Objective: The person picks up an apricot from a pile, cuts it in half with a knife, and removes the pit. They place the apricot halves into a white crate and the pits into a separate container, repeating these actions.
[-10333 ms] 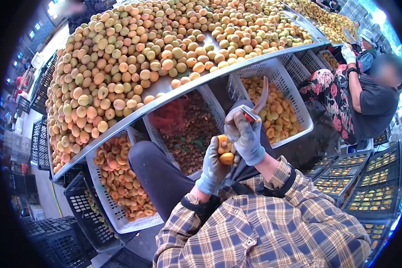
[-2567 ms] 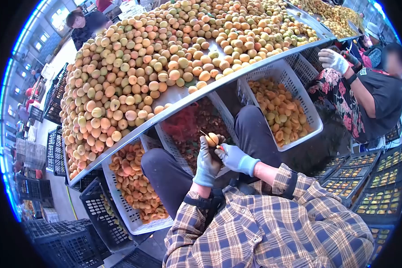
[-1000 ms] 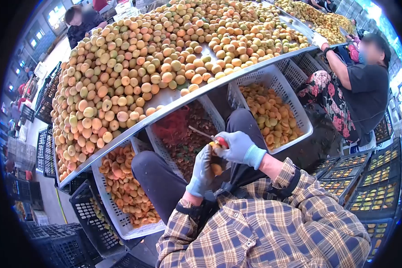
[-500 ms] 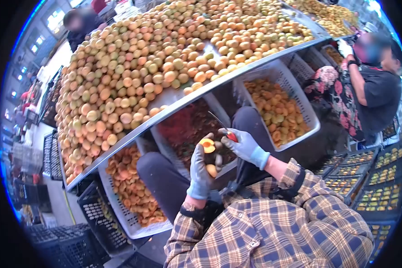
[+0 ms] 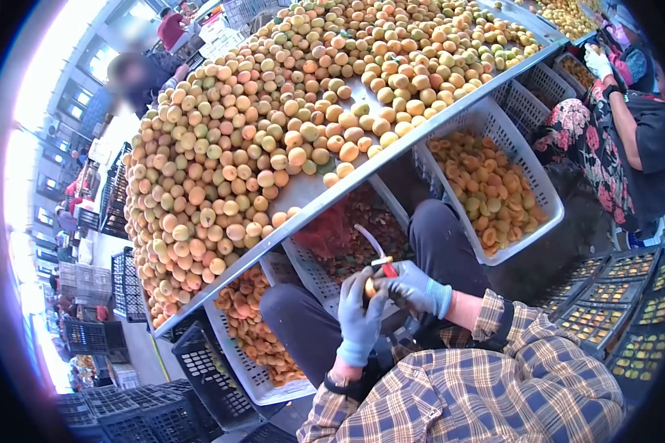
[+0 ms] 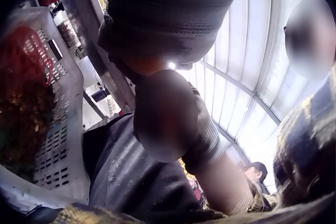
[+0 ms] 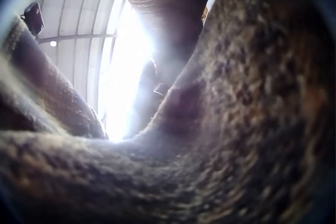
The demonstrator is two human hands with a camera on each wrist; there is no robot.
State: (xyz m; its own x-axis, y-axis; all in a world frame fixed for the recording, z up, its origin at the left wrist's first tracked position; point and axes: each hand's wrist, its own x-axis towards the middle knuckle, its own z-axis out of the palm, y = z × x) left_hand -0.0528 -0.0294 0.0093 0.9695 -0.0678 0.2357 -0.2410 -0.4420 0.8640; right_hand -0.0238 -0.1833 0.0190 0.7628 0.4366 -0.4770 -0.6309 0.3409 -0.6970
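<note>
My gloved left hand (image 5: pixel 360 317) grips an apricot (image 5: pixel 370 288) between its curled fingers, in front of my body in the head view. Close beside it, my gloved right hand (image 5: pixel 421 289) holds a knife (image 5: pixel 369 240) by its red handle, the curved blade pointing up and away from me. The two hands nearly meet over my lap. In the left wrist view, an orange patch of apricot (image 6: pixel 143 66) shows under the left glove (image 6: pixel 163 19), with the right hand blurred below. Glove fabric fills most of the right wrist view, hiding the knife there.
A metal-edged table (image 5: pixel 325 196) piled with whole apricots stands ahead. Below it are white crates of halved apricots, left (image 5: pixel 225 347) and right (image 5: pixel 554 214), and a middle crate (image 5: pixel 310 273) of pits and a red net bag. A person sits at right.
Half a second ago an apricot half lay with its orange inside showing at my left fingers; now that cut face is out of sight. My hands have come closer together, and the head view has shifted.
</note>
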